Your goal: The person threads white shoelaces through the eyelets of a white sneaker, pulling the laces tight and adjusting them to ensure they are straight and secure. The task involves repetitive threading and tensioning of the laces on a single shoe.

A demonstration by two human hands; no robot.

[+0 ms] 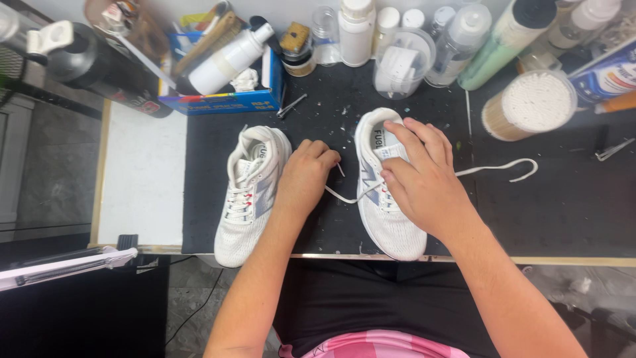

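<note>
A person's left hand point(306, 174), curled into a loose fist, pinches one end of a white shoelace point(348, 196) in the gap between two white mesh sneakers, while the right hand point(424, 180) rests half closed over the tongue and eyelets of the right-hand sneaker point(391, 229), fingertips pressed at the lacing. The lace runs roughly crosswise from the left hand through the shoe under the right hand, and its other end trails out to the right across the dark mat point(563, 199) in a loose hook. Both sneakers lie with their long axes pointing away from the person, toes toward the near edge of the counter point(576, 261), heels toward the back; the right hand sits directly on the shoe being laced, the left just beside it. The left-hand sneaker point(246, 199) stands fully laced, touching the left wrist. Beyond the shoes, a blue box point(222, 101) holding a white bottle, a clear cup point(403, 63), several plastic bottles and a round tub of cotton swabs point(530, 105) crowd the back of the counter.
</note>
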